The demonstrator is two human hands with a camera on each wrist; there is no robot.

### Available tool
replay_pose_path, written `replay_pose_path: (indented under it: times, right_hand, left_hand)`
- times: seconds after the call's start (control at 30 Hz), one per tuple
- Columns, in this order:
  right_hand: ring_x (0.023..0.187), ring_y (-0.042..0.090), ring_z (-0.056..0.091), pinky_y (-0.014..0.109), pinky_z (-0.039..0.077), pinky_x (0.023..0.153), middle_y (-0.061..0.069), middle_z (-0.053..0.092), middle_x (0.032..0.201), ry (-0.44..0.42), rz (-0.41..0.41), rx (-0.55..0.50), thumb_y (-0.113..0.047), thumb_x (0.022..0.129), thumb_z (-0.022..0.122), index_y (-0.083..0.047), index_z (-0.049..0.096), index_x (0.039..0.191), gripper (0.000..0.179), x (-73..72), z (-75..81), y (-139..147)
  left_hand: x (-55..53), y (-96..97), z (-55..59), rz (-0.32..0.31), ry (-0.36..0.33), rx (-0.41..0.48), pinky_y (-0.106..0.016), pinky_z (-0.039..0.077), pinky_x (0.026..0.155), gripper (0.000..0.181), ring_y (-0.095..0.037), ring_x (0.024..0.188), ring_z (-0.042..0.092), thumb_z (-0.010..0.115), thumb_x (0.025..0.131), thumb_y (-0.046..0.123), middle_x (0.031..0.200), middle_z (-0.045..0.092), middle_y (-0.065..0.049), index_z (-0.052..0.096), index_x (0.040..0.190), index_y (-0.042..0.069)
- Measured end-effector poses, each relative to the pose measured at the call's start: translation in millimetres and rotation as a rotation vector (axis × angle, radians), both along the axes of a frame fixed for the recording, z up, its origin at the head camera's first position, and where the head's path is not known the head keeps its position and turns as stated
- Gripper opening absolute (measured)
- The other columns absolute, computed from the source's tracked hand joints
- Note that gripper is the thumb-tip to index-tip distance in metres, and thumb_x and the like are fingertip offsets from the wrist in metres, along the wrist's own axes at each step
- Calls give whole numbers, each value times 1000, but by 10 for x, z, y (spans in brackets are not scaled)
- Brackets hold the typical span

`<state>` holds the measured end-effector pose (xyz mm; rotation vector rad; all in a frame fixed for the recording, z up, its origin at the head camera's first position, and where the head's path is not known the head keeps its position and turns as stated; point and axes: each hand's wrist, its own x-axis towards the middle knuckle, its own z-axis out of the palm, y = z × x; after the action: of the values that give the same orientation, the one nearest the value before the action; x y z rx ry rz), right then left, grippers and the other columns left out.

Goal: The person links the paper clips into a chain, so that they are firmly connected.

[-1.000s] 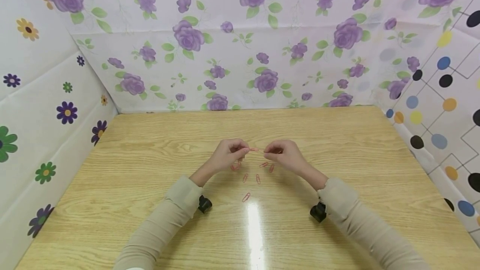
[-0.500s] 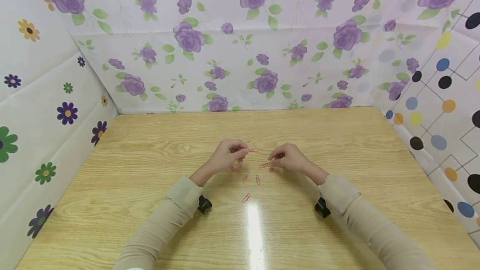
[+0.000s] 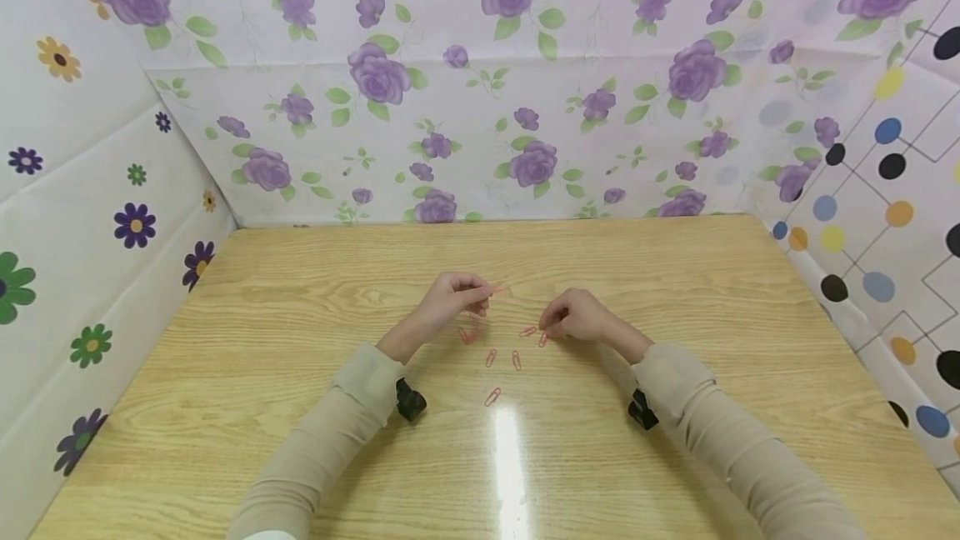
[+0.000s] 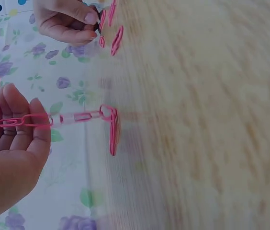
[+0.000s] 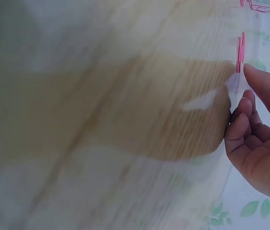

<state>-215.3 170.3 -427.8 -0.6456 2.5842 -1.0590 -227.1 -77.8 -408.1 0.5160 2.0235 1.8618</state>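
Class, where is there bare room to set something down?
Bare: the pale wooden table outside both beige sleeves, and beyond left hand and right hand to the purple-flowered white cloth. Crowded: by the hands, amid pink looped paper clips.

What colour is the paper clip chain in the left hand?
Pinkish red; the paper clip chain shows best in the left wrist view.

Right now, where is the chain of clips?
In the head view, the chain hangs near centre from the left hand, its lower end left of the loose clips.
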Motion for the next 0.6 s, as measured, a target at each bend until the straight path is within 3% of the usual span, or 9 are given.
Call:
replay_pose_path:
  times: [0.17,0.33,0.43,0.6]
  right_hand:
    - [65,11,52,26,44,59,1,64,76,22,27,22,-1,78,69,-4,72,83,6,-14,-22,-4]
    - [64,10,51,26,43,58,-1,63,73,37,63,30,0,78,69,-5,71,79,6,-21,-38,-7]
    - [62,10,49,25,42,57,-2,61,70,52,82,46,-1,77,69,-6,69,76,6,-24,-43,-6]
    - [63,10,46,24,40,58,-4,56,68,70,96,101,-5,79,70,-9,65,72,9,-19,-53,3]
  left_hand:
    - [-17,15,-1,14,-62,-6,-50,47,77,14,-15,66,59,52,92,4,73,60,-4,62,89,-4]
    - [-28,30,-7,11,-91,-37,-39,50,70,20,-17,65,59,52,92,6,72,60,-5,59,95,-13]
    - [-24,23,-17,-12,-85,-22,-36,51,69,27,-16,65,59,54,92,8,72,61,-5,56,99,-18]
    - [6,6,-5,-40,-63,17,-35,52,68,27,-13,65,60,58,90,14,73,61,-5,60,95,-13]
